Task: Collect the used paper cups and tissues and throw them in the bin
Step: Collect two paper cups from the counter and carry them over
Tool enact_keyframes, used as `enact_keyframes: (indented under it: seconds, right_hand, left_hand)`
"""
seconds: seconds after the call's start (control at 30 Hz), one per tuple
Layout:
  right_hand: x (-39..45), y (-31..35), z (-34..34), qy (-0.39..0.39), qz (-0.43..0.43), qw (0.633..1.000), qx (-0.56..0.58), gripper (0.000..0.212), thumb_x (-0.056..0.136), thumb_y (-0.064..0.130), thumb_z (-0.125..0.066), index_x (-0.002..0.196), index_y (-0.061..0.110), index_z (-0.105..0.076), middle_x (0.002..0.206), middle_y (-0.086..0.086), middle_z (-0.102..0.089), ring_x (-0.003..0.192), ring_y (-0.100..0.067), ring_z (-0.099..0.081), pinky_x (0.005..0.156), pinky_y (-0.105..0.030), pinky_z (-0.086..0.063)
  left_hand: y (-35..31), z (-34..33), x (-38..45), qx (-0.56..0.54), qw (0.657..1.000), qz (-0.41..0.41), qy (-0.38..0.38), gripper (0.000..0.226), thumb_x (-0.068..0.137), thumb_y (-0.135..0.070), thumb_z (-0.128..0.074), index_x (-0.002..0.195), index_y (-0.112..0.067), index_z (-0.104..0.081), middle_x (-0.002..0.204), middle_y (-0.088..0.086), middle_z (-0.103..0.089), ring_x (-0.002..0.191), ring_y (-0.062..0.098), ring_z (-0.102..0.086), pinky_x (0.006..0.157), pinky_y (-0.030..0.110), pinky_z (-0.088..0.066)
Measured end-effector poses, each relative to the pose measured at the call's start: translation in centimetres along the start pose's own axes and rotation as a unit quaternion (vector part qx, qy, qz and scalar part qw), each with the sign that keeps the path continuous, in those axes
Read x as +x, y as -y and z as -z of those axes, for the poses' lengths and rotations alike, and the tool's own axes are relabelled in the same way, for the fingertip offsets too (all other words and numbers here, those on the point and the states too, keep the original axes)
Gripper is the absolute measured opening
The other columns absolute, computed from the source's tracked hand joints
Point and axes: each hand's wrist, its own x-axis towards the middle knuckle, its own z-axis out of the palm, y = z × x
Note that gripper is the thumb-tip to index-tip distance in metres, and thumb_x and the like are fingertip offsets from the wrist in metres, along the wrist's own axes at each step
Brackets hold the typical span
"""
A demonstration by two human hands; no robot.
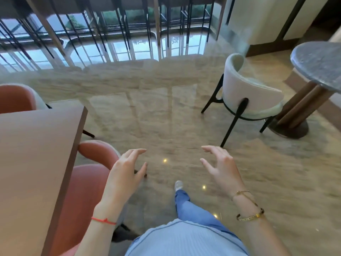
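Observation:
My left hand (125, 169) hangs in front of me over the glossy beige floor, fingers relaxed and spread, holding nothing. My right hand (219, 167) is level with it to the right, also with loose, slightly bent fingers and nothing in it. No paper cup, tissue or bin shows anywhere in the head view. The wooden table (36, 154) at my left shows only a bare brown top.
Two orange chairs (86, 185) stand against the wooden table on the left. A white chair (247, 97) with black legs and a round grey stone table (319, 63) stand at the right. Tall stools (118, 24) line the far window. My foot (178, 184) steps forward on the floor.

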Motion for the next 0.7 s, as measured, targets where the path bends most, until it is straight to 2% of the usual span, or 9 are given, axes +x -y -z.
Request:
enact_keyframes:
  seconds: [0.13, 0.27, 0.4, 0.53, 0.7]
  right_hand:
    - [11.0, -0.7, 1.6, 0.007, 0.027, 1.0, 0.0, 0.032, 0.085, 0.023, -0.069, 0.117, 0.022, -0.062, 0.108, 0.008, -0.062, 0.105, -0.009, -0.054, 0.094, -0.018, -0.037]
    - [21.3, -1.4, 3.1, 0.008, 0.04, 0.999, -0.001, 0.034, 0.087, 0.023, -0.067, 0.12, 0.021, -0.061, 0.111, 0.008, -0.062, 0.107, -0.008, -0.052, 0.094, -0.015, -0.035]
    - [29.8, -2.3, 3.6, 0.014, 0.036, 0.999, 0.002, 0.034, 0.087, 0.025, -0.067, 0.12, 0.021, -0.061, 0.113, 0.01, -0.06, 0.108, -0.005, -0.051, 0.092, -0.01, -0.031]
    - [37.2, -3.8, 2.7, 0.027, 0.025, 0.999, 0.005, 0.034, 0.087, 0.025, -0.066, 0.12, 0.022, -0.06, 0.113, 0.01, -0.06, 0.11, -0.005, -0.051, 0.097, -0.017, -0.036]
    - [48.2, -5.1, 1.1, 0.029, 0.019, 0.999, 0.005, 0.034, 0.087, 0.023, -0.067, 0.12, 0.02, -0.061, 0.113, 0.008, -0.061, 0.109, -0.007, -0.051, 0.096, -0.015, -0.035]
  left_hand:
    - [-0.7, -0.4, 10.5, -0.005, 1.0, -0.007, -0.012, 0.037, 0.086, -0.021, -0.068, 0.123, -0.02, -0.061, 0.119, -0.007, -0.062, 0.111, 0.014, -0.059, 0.094, 0.031, -0.048]
    - [-1.8, -0.7, 19.9, -0.008, 0.999, 0.0, -0.032, 0.036, 0.086, -0.019, -0.068, 0.121, -0.017, -0.062, 0.118, -0.005, -0.063, 0.108, 0.017, -0.061, 0.092, 0.037, -0.05]
    - [-2.1, -1.1, 27.8, -0.021, 0.999, 0.012, -0.041, 0.036, 0.086, -0.019, -0.068, 0.122, -0.018, -0.062, 0.117, -0.006, -0.063, 0.108, 0.015, -0.061, 0.094, 0.035, -0.048]
    - [-1.0, -2.4, 35.6, -0.027, 0.999, 0.019, -0.039, 0.035, 0.086, -0.018, -0.068, 0.12, -0.017, -0.063, 0.115, -0.005, -0.064, 0.107, 0.015, -0.062, 0.092, 0.033, -0.049]
    - [1.0, -3.7, 47.5, -0.028, 0.999, 0.012, -0.037, 0.035, 0.086, -0.018, -0.069, 0.12, -0.018, -0.063, 0.115, -0.006, -0.064, 0.105, 0.016, -0.063, 0.09, 0.035, -0.051]
